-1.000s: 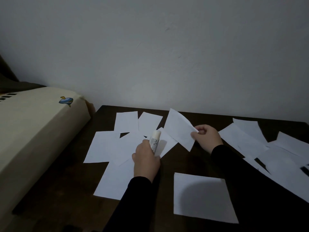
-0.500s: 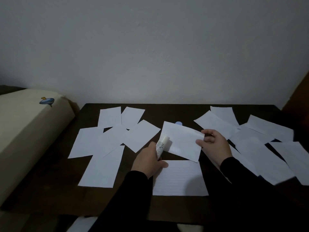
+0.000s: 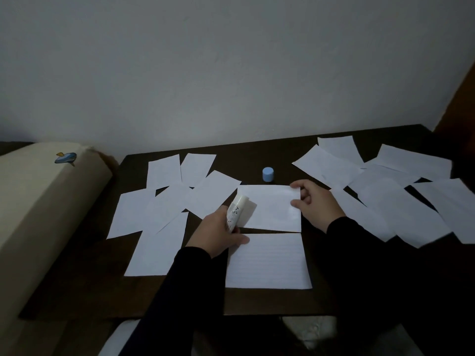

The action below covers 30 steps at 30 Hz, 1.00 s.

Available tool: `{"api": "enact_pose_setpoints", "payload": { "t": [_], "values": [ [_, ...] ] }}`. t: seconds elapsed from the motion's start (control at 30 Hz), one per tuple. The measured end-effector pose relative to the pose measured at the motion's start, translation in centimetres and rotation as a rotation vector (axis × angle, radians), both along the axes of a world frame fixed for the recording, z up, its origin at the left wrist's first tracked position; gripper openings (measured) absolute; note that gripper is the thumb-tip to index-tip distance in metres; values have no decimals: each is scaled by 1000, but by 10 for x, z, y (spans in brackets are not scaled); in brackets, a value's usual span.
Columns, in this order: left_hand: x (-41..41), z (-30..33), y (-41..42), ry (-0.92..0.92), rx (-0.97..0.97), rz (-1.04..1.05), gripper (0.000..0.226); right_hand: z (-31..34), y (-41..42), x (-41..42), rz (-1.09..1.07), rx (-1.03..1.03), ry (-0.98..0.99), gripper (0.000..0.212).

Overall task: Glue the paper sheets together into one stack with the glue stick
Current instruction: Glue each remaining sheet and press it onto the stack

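Observation:
My left hand [image 3: 218, 233] grips a white glue stick [image 3: 236, 210], its open tip pointing up over the left end of a white paper sheet [image 3: 272, 208]. My right hand [image 3: 314, 204] pinches that sheet by its right edge, thumb under and fingers on top, and the sheet lies nearly flat on the dark table [image 3: 257, 301]. Just in front of it lies a lined sheet [image 3: 267, 262]. The glue stick's light blue cap [image 3: 268, 173] stands upright behind the held sheet.
Several loose white sheets [image 3: 164, 209] overlap on the table's left half, and several more sheets [image 3: 390, 196] spread over the right half. A cream cushion [image 3: 38, 201] with a small blue print borders the table on the left. A grey wall stands right behind.
My right hand has carried the sheet down and toward me, from tilted in the air to nearly flat behind the lined sheet. The left hand with the glue stick has followed to its left end.

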<state>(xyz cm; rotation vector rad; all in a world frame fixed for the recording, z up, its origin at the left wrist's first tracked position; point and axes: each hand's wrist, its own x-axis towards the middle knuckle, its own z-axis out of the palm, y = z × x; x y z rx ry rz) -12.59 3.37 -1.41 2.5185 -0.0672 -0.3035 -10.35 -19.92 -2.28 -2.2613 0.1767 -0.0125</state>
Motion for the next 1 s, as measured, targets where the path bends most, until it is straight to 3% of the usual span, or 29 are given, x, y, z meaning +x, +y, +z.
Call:
{"api": "enact_pose_setpoints", "payload": {
  "t": [0.13,0.3,0.43,0.53,0.8,1.0],
  "values": [
    [1,7,-6,-66,-16,51,45,-5,2,-3,54,-182,-18,45],
    [6,11,-14,-46,-196,100,39,-2,-3,-5,184,-272,-47,57],
    [11,11,-17,-25,-228,105,46,3,-7,-5,419,-607,90,55],
    [14,11,-18,0,-332,172,52,4,-7,-3,418,-633,135,55],
    [12,11,-34,75,-923,331,33,6,-8,3,431,-688,171,56],
    [10,8,-56,245,-1074,408,35,3,-18,4,498,-691,183,59]
  ]
}}
